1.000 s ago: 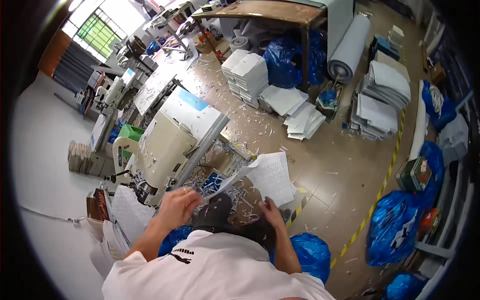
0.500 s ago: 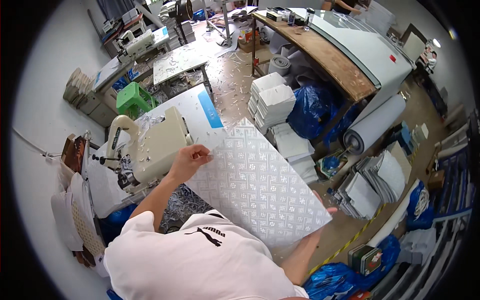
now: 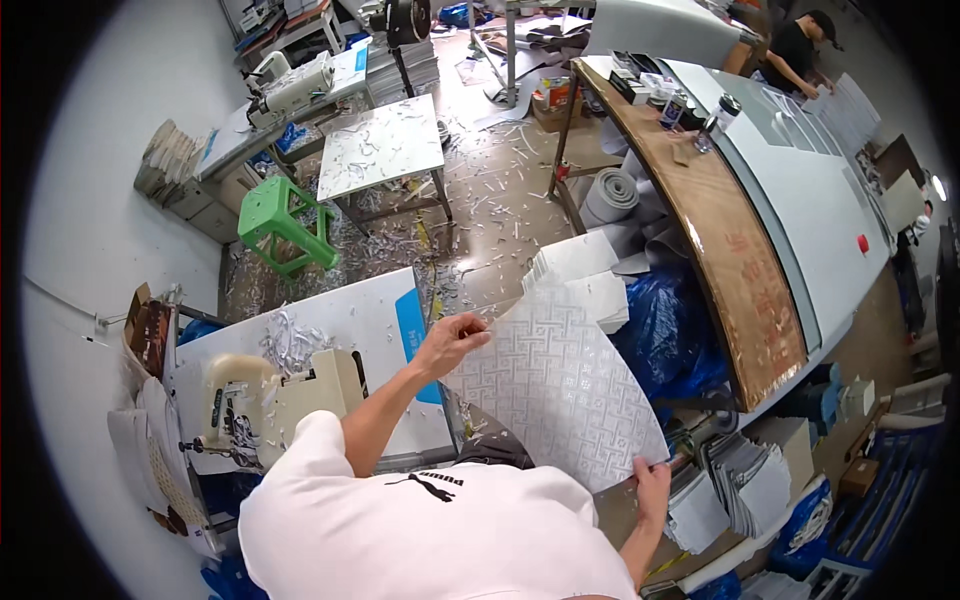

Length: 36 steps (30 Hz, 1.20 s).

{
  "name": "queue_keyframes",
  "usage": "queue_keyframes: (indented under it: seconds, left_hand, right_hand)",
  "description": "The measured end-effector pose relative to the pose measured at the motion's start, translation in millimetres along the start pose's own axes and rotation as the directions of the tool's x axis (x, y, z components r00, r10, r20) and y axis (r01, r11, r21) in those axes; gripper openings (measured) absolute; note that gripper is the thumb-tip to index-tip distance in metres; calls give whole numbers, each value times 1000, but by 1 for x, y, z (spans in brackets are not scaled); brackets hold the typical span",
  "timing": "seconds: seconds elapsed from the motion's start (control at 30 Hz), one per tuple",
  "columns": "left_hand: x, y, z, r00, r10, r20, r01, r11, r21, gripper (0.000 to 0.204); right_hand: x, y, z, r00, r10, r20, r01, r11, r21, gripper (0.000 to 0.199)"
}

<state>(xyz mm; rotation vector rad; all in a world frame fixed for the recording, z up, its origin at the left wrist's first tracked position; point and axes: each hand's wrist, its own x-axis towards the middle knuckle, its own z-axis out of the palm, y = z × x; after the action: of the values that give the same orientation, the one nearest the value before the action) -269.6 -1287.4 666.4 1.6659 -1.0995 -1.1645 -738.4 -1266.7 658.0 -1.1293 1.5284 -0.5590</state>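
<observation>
Between the two hands, a grey patterned sheet [image 3: 555, 385] is held out flat in the air, tilted so that one corner points away from the person. Left hand [image 3: 450, 342] pinches the sheet's upper left edge, fingers closed over it and thumb under. Right hand [image 3: 652, 487] grips the lower right corner, fingers curled on the edge. Below and to the left of the sheet stands a white work table [image 3: 330, 330] with a cream sewing machine [image 3: 265, 395] on it and a blue strip along its right side; offcuts lie heaped near the machine. Just beyond the sheet, a stack of white sheets [image 3: 585, 275] sits on blue bags [image 3: 665, 330]. To the right, a long bench with a brown wooden edge [image 3: 735, 255] runs away from the person, with bottles and small boxes at its far end. Farther left, a green stool [image 3: 282, 222] stands on the scrap-strewn floor [image 3: 490, 180], next to a small white table [image 3: 385, 148] covered in strips. At the far right, another person [image 3: 800, 50] in black bends over the bench.
</observation>
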Motion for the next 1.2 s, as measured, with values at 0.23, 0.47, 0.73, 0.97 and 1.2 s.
queue_keyframes:
  seconds: [0.23, 0.47, 0.73, 0.97, 1.2]
  left_hand:
    - [-28, -31, -47, 748, -19, -663, 165, 973, 159, 35]
    - [-20, -54, -51, 634, -296, -714, 402, 915, -23, 35]
    - [124, -76, -148, 576, -461, -675, 534, 837, -117, 37]
    - [206, -143, -179, 262, -836, -483, 567, 538, -624, 34]
    - [319, -221, -184, 345, -887, -306, 759, 455, -466, 35]
  right_hand:
    - [212, -130, 72, 975, -137, 173, 117, 986, 121, 24]
    - [413, -191, 206, 934, -235, 268, 263, 962, -74, 27]
    - [573, -275, 373, 906, -403, 127, 421, 840, -343, 30]
    - [718, -421, 440, 956, 25, 293, -2, 997, -81, 36]
    - [879, -501, 525, 945, 44, 325, -29, 998, -52, 42]
